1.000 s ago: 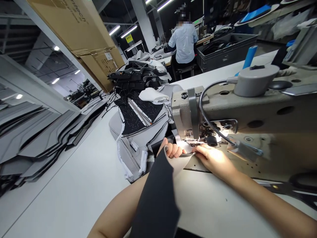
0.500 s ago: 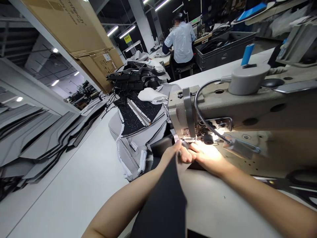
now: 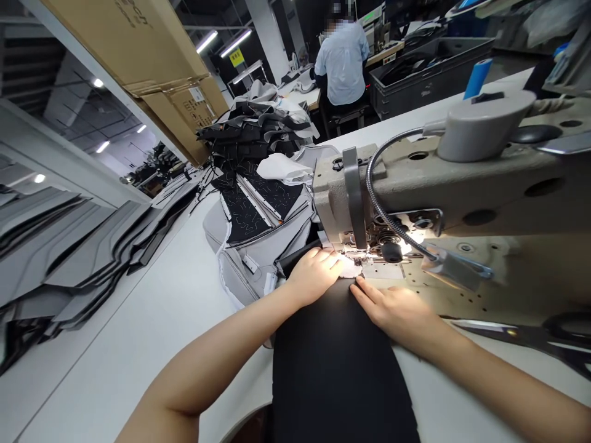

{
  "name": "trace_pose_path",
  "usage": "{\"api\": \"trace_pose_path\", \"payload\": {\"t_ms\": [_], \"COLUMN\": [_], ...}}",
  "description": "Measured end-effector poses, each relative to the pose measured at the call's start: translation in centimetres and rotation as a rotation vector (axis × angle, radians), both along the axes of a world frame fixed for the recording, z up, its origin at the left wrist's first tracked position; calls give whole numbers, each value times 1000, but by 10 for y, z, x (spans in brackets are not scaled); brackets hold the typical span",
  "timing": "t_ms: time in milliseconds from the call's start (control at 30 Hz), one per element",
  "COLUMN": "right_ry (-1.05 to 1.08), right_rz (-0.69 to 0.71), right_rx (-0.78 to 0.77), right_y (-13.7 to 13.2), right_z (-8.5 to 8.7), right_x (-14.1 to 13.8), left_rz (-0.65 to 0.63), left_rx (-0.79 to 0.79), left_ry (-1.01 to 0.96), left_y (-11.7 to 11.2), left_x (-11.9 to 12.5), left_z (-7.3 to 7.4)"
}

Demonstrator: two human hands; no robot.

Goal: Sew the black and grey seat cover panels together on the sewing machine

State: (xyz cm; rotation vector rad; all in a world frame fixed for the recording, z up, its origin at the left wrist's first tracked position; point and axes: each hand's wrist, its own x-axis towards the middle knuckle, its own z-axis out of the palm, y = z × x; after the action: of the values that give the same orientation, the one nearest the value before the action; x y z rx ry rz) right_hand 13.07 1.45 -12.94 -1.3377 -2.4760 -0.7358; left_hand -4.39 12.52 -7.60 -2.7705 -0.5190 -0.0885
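Left hand (image 3: 315,271): palm down, fingers loosely curled, pressing the far left corner of the black fabric panel (image 3: 335,363) flat against the bed of the sewing machine (image 3: 462,203); not gripping. Right hand (image 3: 399,311): flat and spread, fingers extended toward the needle area, resting on the panel's right edge; nothing grasped. Black fabric panel: lies between and under both hands, long axis running from the person's body away toward the machine head, far end pointing at the presser foot (image 3: 357,255), just beyond the left fingertips; near end runs off the table edge at the bottom of view. Surface matte, smooth, plain black, no visible stitching; lies flat, sides curving slightly outward. A small pale patch sits at its far end under the lamp glare; what it is cannot be told. Gooseneck lamp (image 3: 450,267): beyond the right hand, lit. Scissors (image 3: 521,338): to the right of the right hand, flat on the table. Grey and black sewn cover (image 3: 252,227): beyond and left of the left hand. Stacked grey cut pieces (image 3: 69,258): far left. Another person in a light blue shirt (image 3: 342,58): seated well beyond, back turned.
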Motion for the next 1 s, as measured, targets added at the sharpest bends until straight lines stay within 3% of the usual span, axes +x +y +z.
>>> {"api": "trace_pose_path", "payload": {"t_ms": [200,400,500,633,867,1000], "right_ry": [124,90,72,37,49,12], "right_rz": [16,-39,-76,-110,-109,-137], "right_rx": [-53,-105,-132,-141,-298,-296], "right_y": [-2,-1,-1,-1,0,0], "right_z": [4,4,3,7,13,14], "right_x": [3,-2,-6,-9,-7,-8], "left_rz": [59,-9,-3,-12,2,-1], "left_rx": [-185,-259,-254,-222,-232,-254], "left_ry": [-208,-179,-136,-241,-302,-272], "left_y": [4,2,0,1,5,5], "left_x": [4,11,13,13,12,12], "left_z": [-1,-1,-7,-13,-14,-14]}}
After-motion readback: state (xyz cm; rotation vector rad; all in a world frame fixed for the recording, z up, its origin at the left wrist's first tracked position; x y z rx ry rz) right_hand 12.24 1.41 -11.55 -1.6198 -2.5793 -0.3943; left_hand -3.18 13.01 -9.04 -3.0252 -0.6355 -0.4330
